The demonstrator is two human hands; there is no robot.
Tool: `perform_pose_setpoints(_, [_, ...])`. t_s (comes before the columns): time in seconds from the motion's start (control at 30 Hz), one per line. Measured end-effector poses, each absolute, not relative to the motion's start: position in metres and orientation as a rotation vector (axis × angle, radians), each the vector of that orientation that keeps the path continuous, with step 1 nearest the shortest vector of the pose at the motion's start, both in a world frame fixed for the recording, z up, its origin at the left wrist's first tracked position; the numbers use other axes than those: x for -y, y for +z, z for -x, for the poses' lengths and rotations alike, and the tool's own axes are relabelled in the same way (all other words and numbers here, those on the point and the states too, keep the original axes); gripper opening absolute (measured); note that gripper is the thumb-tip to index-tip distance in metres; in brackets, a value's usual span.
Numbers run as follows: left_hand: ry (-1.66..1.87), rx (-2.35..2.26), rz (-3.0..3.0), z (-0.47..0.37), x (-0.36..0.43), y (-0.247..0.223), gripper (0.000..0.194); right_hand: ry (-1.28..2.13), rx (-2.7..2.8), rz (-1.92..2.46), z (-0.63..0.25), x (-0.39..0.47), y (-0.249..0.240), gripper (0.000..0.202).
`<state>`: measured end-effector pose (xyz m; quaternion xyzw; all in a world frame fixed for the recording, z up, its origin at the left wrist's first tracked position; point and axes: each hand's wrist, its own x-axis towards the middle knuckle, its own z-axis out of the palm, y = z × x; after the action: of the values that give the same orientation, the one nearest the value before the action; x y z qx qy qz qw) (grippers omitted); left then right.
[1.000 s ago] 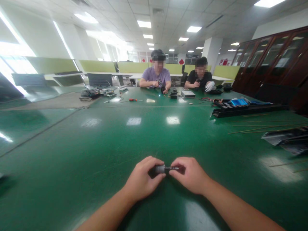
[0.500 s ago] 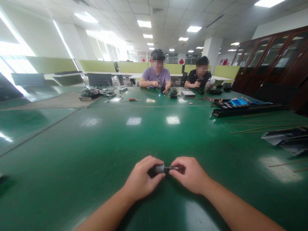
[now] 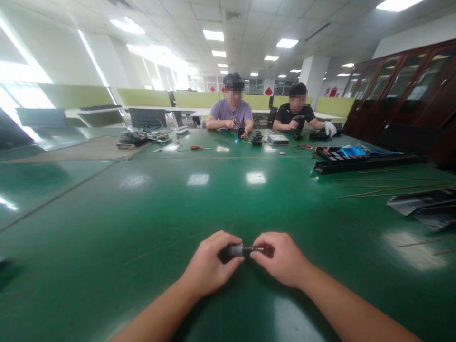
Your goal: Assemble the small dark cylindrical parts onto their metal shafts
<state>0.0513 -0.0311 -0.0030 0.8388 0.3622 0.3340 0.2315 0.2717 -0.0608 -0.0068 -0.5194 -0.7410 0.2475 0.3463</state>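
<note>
Low in the head view, close in front of me, a small grey-and-black cylinder with a thin metal shaft (image 3: 236, 250) lies level between my hands. My left hand (image 3: 212, 263) is closed on its thick grey body, thumb below and fingers above. At the narrow right end, my right hand (image 3: 285, 259) pinches the thin shaft between thumb and fingertips. Its exact kind is too small to make out. Both hands are held just over the green tabletop (image 3: 160, 213); whether they rest on it I cannot tell.
Across the table sit two people, one in a purple shirt (image 3: 231, 111), the other in black (image 3: 295, 114) with a white glove. A red-handled screwdriver (image 3: 199, 147) lies toward the far side. Thin rods (image 3: 392, 190) and black metal channels (image 3: 370, 161) lie at right.
My hands and the cylinder hold the same place. The person in black has moved the white-gloved hand outward and down toward the dark items on the table.
</note>
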Motion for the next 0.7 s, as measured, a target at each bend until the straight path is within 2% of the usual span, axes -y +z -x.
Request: perform_pose_setpoints(0.7, [0.940,-0.992,-2.316,-0.0515,0.0314,0.0003,0.018,0.629,1.919,1.359,-0.2721,0.0611,-0.0050,0.004])
